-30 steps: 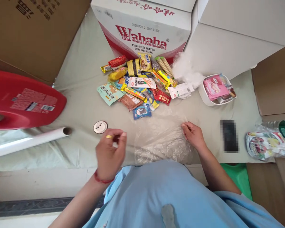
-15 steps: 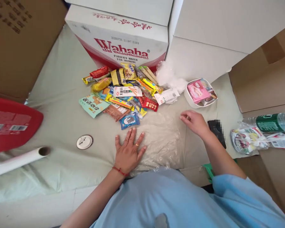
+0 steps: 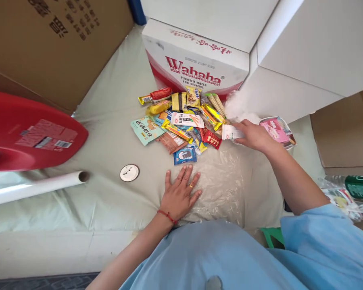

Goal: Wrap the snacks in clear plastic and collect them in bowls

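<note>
Pale cloth [image 3: 105, 201] spreads across the frame; right of centre, the right hand [image 3: 252, 135] straddles one end of a white snack packet [image 3: 228, 132], pinch uncertain. Likely light, pliable, slick: best held by an end seam. Below centre, the left hand [image 3: 179, 197] lies flat, grasping nothing, beside clear plastic film [image 3: 225, 185].

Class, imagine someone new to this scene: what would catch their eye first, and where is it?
Most likely the heap of bright snack packets in the middle, in front of the white-and-red Wahaha box. Next might come the big red container at the left edge, then the right hand over a white packet at the heap's right side.
</note>
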`<state>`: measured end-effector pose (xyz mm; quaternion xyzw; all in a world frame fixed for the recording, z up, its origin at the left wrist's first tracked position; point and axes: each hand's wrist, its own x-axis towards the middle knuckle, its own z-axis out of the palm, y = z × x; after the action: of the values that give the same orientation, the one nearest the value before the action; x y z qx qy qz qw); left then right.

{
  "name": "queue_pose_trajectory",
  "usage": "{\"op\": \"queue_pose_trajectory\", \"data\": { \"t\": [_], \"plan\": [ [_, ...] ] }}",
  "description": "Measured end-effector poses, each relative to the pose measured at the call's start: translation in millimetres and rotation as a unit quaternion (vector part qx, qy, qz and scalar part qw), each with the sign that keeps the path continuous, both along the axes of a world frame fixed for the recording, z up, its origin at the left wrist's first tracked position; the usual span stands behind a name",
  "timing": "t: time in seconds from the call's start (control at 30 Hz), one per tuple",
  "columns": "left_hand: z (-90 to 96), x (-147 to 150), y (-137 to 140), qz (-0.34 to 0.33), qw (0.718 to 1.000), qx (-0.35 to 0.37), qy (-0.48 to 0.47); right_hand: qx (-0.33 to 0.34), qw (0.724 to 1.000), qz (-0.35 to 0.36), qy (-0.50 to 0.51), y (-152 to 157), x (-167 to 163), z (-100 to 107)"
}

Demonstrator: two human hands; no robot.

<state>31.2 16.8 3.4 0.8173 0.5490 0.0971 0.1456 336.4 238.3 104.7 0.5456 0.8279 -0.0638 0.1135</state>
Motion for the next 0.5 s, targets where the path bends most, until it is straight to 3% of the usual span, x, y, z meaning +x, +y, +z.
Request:
{"op": "queue_pose_trajectory", "data": {
  "t": [0.1,0.23,0.37,0.5],
  "plan": [
    [1.4,0.2,0.8,0.000,1.000,-0.004,-0.010,0.028,0.993,-0.022,0.112,0.1,-8.2,23.6],
    [1.5,0.2,1.4,0.007,1.000,-0.005,-0.020,0.047,0.982,-0.004,0.181,18.7,-60.4,37.4],
    [1.0,0.3,1.5,0.004,1.000,-0.001,-0.019,0.068,0.990,0.053,0.113,46.7,-130.5,16.9],
    [-0.4,0.1,1.0,0.002,1.000,0.005,-0.018,0.017,0.988,0.145,0.040,62.4,-176.0,-11.1]
  ]
}}
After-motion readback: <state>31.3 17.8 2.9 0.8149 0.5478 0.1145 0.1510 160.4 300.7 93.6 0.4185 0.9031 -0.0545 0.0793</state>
